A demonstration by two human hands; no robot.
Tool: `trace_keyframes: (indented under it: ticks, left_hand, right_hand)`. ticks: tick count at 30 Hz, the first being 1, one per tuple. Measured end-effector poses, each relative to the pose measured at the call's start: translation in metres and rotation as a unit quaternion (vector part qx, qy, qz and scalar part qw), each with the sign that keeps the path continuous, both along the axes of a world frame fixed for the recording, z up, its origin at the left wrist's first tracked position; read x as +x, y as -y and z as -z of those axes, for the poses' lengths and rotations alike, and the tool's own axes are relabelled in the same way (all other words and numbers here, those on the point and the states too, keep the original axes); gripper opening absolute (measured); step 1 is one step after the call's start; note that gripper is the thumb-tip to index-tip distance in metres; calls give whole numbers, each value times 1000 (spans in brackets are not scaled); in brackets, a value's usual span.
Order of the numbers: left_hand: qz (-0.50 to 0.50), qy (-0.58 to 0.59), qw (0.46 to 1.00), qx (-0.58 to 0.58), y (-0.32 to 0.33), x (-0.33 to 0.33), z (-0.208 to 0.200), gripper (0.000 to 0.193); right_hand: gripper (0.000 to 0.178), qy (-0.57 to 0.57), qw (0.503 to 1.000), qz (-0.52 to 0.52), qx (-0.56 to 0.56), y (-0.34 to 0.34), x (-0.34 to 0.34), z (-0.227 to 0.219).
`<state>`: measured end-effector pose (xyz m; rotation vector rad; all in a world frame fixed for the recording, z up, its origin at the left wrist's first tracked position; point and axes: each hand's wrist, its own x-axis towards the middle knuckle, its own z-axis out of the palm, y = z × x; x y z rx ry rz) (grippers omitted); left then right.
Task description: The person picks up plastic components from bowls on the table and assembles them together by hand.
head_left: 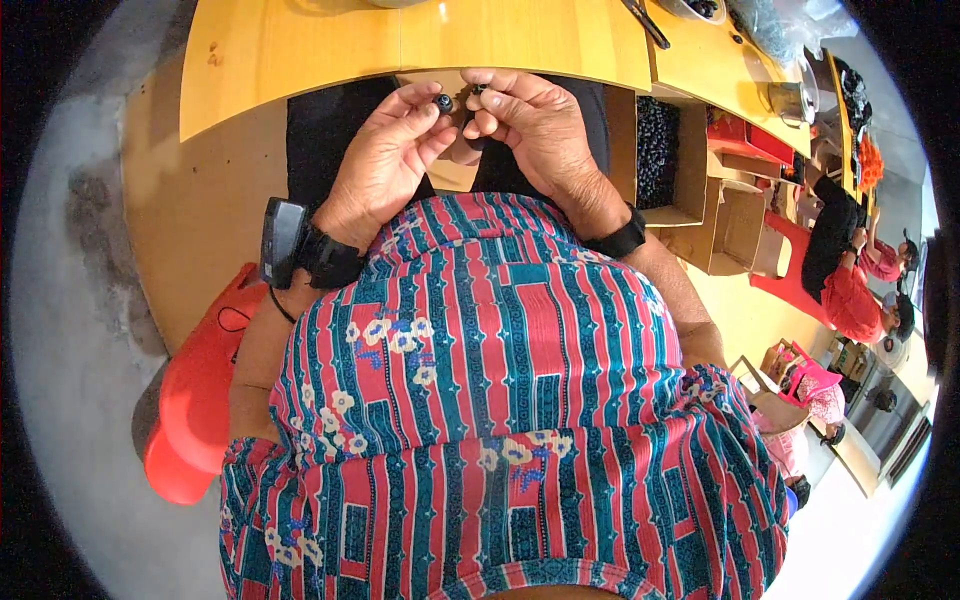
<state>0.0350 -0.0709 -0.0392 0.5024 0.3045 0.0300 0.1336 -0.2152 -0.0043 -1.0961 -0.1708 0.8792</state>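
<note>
Both my hands are held close together at the near edge of the yellow table (420,45), above my lap. Between the thumb and fingers of my left hand (385,145) is a small round black part (444,103) with a ring-like end. My right hand (545,125) pinches a second small black piece (479,89) at its fingertips. The two pieces are apart, a short gap between them. Fingers cover much of the right piece, so its full shape is hidden.
Right of my knees stands a cardboard box (625,150) filled with small black parts (657,150). Beyond it are a red box (745,140) and an open carton (738,225). A bowl (700,10) and clear jar (790,100) stand on the table. Other people sit at far right.
</note>
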Motion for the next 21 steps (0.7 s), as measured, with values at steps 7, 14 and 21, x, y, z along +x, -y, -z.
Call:
trace_keyframes:
  ticks: [7, 14, 21]
  left_hand:
    - [1, -3, 1000, 8, 0, -1, 1, 24]
    - [5, 0, 1000, 10, 0, -1, 1, 25]
    - [8, 10, 1000, 22, 1, -1, 2, 23]
  right_hand:
    - [19, 170, 981, 27, -85, 0, -4, -2]
    - [18, 98, 993, 55, -42, 3, -4, 1]
    - [17, 51, 998, 42, -15, 3, -3, 2]
